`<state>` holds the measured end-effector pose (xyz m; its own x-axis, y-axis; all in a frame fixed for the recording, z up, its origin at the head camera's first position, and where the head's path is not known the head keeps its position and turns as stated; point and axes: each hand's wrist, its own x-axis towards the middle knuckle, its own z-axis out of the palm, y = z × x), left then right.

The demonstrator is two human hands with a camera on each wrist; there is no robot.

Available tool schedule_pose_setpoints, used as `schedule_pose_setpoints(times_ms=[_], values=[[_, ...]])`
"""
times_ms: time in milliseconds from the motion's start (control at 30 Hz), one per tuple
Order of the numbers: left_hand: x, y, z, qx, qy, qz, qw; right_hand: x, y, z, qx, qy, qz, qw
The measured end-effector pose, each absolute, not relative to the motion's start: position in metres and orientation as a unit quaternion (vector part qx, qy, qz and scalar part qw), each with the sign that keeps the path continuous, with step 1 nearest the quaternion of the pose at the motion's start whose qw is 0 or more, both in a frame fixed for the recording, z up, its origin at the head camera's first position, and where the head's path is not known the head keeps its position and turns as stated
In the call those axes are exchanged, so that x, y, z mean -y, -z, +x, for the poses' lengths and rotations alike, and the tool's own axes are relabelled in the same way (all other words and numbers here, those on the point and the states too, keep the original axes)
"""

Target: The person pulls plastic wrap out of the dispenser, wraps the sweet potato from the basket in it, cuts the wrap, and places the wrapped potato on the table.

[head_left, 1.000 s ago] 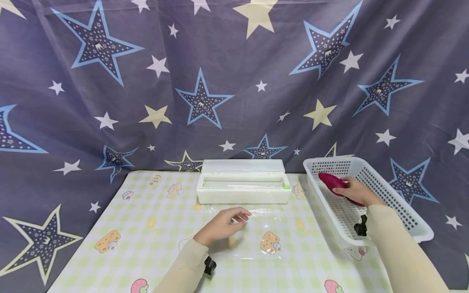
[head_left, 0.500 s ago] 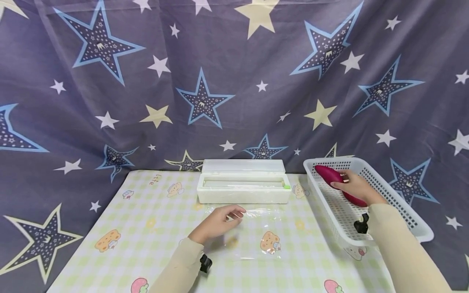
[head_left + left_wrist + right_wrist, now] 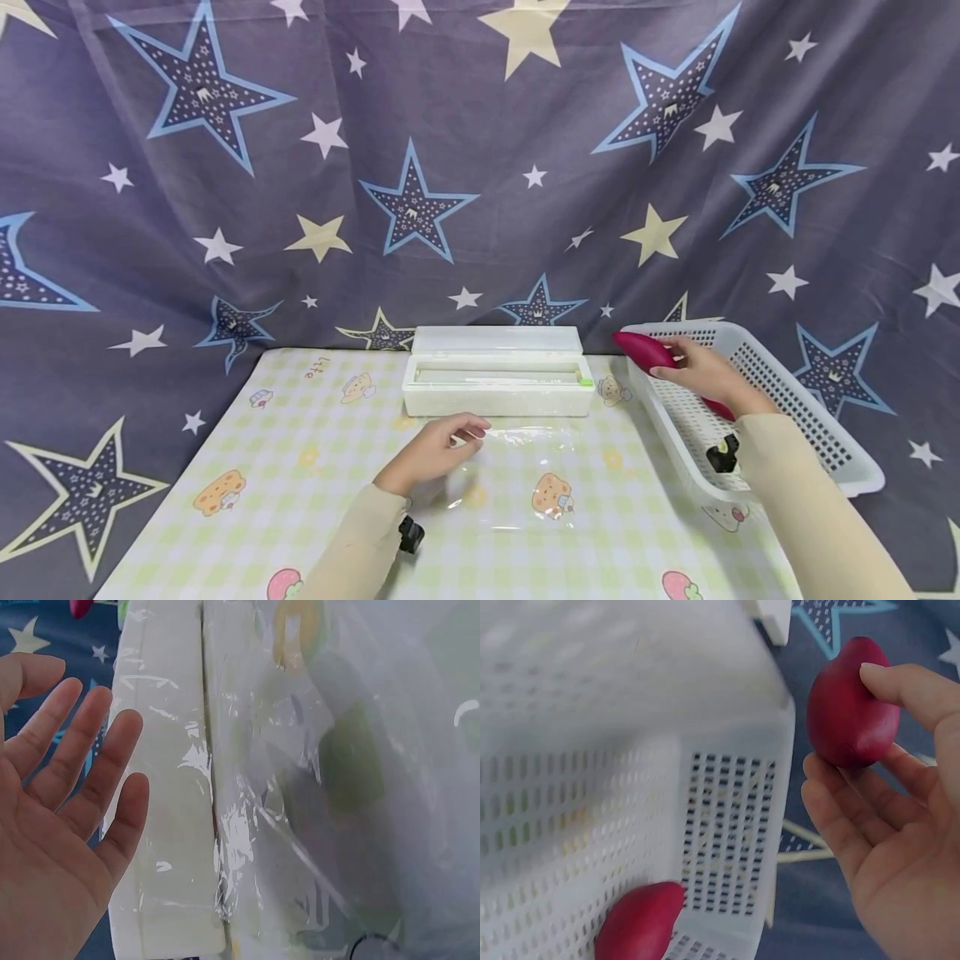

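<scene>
My right hand (image 3: 705, 371) grips a smooth crimson sweet potato (image 3: 637, 348) with tapered ends, raised at the left rim of a white perforated basket (image 3: 862, 482). In the right wrist view, thumb and fingers hold the sweet potato (image 3: 851, 705) outside the basket wall. A second crimson sweet potato (image 3: 641, 922) lies in the basket. My left hand (image 3: 433, 450) hovers with loosely bent fingers over a sheet of clear cling film (image 3: 517, 479) and holds nothing. The film runs out of a white cling film box (image 3: 498, 403) with a raised lid.
A checked tablecloth (image 3: 247, 550) with cartoon prints covers the table. Behind it hangs a dark curtain (image 3: 480, 125) with stars. A small green slider (image 3: 586, 382) sits at the box's right end.
My right hand has lifted the sweet potato from inside the basket and carried it left to the rim. My left hand has drifted slightly left and back over the film.
</scene>
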<state>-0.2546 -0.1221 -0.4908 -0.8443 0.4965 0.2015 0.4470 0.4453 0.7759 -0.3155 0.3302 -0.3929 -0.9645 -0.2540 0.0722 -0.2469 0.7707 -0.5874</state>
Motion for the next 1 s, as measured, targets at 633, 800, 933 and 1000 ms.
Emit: schedule_pose_setpoints(times_ms=[633,800,933,1000], values=[[0.132,0.489,-0.258,-0.847,-0.453,0.278,0.005,-0.279,0.396,-0.309,-0.914,0.335,-0.226,-0.018],[0.132,0.489,-0.259,-0.845,-0.458,0.277,0.0,-0.267,0.402,-0.306,-0.904,0.349,-0.247,-0.013],[0.13,0.489,-0.259,-0.844,-0.457,0.28,0.0,-0.259,0.408,-0.303,-0.897,0.358,-0.257,-0.001],[0.129,0.488,-0.258,-0.843,-0.459,0.279,0.001,-0.255,0.411,-0.301,-0.894,0.364,-0.26,0.002]])
